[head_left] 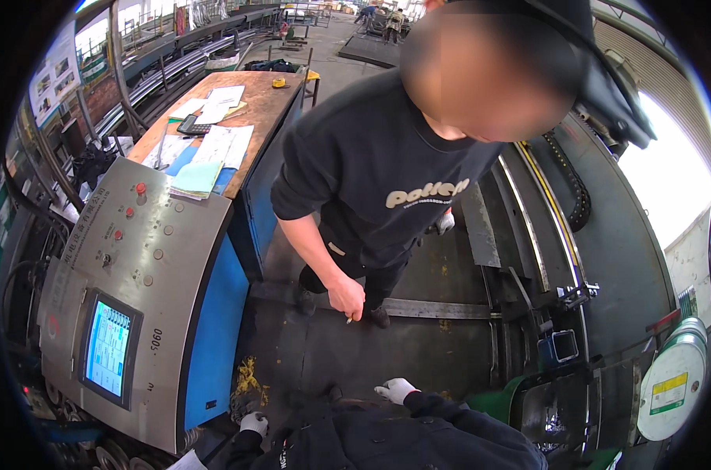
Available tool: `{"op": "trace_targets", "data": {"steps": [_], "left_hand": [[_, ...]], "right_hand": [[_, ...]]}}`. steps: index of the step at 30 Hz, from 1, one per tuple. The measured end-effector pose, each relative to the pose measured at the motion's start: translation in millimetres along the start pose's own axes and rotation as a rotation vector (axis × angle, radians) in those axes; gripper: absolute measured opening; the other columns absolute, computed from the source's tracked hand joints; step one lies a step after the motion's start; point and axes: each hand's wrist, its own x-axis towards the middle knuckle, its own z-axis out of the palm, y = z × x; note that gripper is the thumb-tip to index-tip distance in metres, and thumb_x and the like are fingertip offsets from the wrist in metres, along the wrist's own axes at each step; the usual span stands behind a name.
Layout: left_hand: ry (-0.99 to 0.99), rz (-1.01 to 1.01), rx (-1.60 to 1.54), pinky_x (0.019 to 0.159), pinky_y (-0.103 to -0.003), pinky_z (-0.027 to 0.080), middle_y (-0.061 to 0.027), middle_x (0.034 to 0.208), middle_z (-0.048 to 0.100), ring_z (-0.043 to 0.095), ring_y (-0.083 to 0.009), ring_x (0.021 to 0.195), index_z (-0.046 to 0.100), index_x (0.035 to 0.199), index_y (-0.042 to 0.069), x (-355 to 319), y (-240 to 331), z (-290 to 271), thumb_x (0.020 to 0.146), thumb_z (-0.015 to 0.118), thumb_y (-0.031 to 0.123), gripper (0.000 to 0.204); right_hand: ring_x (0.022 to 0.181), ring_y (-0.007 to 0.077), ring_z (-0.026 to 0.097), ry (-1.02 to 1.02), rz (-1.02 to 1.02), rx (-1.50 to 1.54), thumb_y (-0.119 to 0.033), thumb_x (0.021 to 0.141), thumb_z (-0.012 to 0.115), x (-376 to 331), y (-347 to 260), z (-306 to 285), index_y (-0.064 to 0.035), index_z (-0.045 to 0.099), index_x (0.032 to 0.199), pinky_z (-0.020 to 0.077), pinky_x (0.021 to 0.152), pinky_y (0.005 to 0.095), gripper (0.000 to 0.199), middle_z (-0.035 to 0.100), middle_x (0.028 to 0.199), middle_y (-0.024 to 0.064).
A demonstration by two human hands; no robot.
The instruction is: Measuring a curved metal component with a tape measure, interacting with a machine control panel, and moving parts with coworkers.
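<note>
My right hand (396, 389), in a white glove, is in front of my dark jacket (387, 435). Its fingers stretch to the left and nothing shows in them. Low down by the blue side of the control cabinet (210, 337) is my left hand (253, 423), also gloved in white; its fingers are too small and partly hidden to read. A dark, crumpled-looking thing (240, 406) lies beside it; whether they touch I cannot tell. Facing me stands a co-worker (371, 164) in a black sweatshirt, whose bare hand (346, 298) pinches a small pale stick.
The cabinet carries a lit screen (108, 348) and red buttons (141, 189). Behind it, a wooden-topped bench (249, 82) bears papers and a calculator (192, 125). At right are a square metal tube (563, 345), long rails and a white-ended drum (669, 395). Yellow scraps (248, 376) litter the floor.
</note>
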Motion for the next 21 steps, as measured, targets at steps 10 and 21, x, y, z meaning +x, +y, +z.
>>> {"op": "trace_targets", "data": {"steps": [10,21], "left_hand": [[0.046,0.024,0.024,0.086,-0.044,0.058,-0.0194,0.098,0.075,0.073,-0.0351,0.094,0.077,0.105,0.007,40.8,-3.6,4.0,0.087,0.062,0.023,0.028],[-0.114,0.327,0.277,0.092,-0.044,0.056,-0.0185,0.106,0.074,0.070,-0.0367,0.103,0.077,0.108,0.010,125.9,79.5,-55.0,0.090,0.059,0.026,0.030]], "right_hand": [[0.080,0.0306,0.072,-0.011,0.094,0.077,-0.058,0.097,0.058,-15.8,50.6,42.4,-0.0042,0.078,0.094,0.0551,0.079,0.0421,0.058,0.074,0.080,0.0148],[0.090,0.0350,0.072,0.200,0.287,0.301,-0.052,0.094,0.064,-56.4,26.8,88.3,-0.0035,0.077,0.095,0.0549,0.082,0.0446,0.051,0.075,0.089,0.0172]]}}
